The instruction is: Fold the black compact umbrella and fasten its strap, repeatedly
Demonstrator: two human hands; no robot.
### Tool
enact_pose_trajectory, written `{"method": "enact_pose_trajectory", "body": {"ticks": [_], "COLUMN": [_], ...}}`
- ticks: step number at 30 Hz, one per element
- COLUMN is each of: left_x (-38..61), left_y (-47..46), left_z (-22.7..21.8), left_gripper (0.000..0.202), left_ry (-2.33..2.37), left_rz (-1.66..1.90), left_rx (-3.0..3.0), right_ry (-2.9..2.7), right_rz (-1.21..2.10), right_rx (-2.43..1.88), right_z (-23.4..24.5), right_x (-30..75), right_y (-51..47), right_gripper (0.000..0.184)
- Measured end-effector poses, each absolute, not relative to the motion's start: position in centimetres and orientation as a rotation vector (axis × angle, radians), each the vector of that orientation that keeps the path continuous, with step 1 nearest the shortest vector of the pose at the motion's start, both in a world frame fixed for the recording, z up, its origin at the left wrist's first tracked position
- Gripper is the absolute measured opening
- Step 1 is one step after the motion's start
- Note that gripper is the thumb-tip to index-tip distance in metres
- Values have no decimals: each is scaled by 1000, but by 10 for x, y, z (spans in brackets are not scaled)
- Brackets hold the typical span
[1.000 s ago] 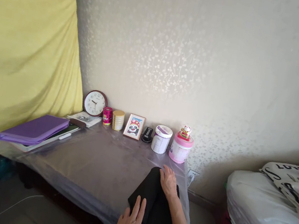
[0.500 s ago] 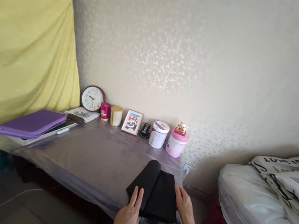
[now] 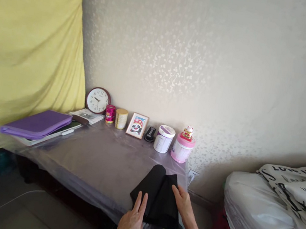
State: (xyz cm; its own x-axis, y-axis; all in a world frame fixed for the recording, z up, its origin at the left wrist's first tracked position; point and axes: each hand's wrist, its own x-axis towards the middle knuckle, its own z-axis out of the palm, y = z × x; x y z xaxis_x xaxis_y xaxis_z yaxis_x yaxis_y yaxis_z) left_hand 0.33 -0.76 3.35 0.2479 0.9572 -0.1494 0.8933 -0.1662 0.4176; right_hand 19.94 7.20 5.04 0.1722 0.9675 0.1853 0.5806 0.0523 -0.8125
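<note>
A folded piece of black cloth (image 3: 147, 190) lies at the near right corner of the table, with a crease running down its middle. My left hand (image 3: 131, 222) rests on its near left part, two fingers stretched out and slightly apart. At the right side, my right hand (image 3: 182, 203) pinches the cloth's edge between thumb and fingers and bends that half up and inward. The undersides of both hands are hidden.
Along the wall stand a clock (image 3: 98, 100), a pink tin (image 3: 110, 114), a yellow-lidded jar (image 3: 121, 119), a panda picture frame (image 3: 137, 125), a white tub (image 3: 164, 139) and a pink tub (image 3: 182, 147) bearing a figurine. A purple folder (image 3: 37, 123) lies left; wrapped bedding (image 3: 265, 215) stands right.
My right hand has moved left and slightly up, drawing the cloth's right edge inward so it buckles. The left hand stays almost in place. The view has shifted slightly.
</note>
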Motion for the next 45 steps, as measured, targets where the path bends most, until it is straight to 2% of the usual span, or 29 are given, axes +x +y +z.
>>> {"method": "enact_pose_trajectory", "body": {"ticks": [7, 12, 18, 24, 30, 36, 38, 40, 42, 45], "left_x": [5, 7, 5, 4, -5, -13, -11, -8, -6, -5], "left_y": [-7, -5, -2, -1, -9, -8, -3, 2, 5, 7], "left_z": [35, 28, 23, 23, 29, 29, 27, 22, 16, 6], "left_gripper": [79, 79, 63, 60, 57, 43, 47, 60, 71, 77], "left_ry": [1726, 1741, 1729, 1739, 1723, 1843, 1694, 1567, 1530, 1572], "left_rz": [185, 190, 166, 197, 208, 469, 559, 564, 525, 512], "left_rx": [2077, 2110, 2133, 2115, 2104, 2225, 2323, 2377, 2378, 2356], "right_ry": [-1553, -1611, -1676, -1742, -1873, -1987, -2031, -2056, -2060, -2054], "right_rz": [611, 596, 609, 602, 831, 741, 686, 684, 732, 801], "right_rx": [-1540, -1552, -1665, -1724, -1587, -1578, -1580, -1563, -1528, -1444], "right_z": [68, 64, 47, 39, 46, 53, 53, 53, 52, 50], "right_x": [165, 141, 118, 109, 103, 99, 99, 100, 101, 105], "right_y": [88, 103, 119, 122, 115, 107, 105, 104, 103, 101], "right_gripper": [37, 36, 31, 28, 27, 30, 30, 30, 30, 29]}}
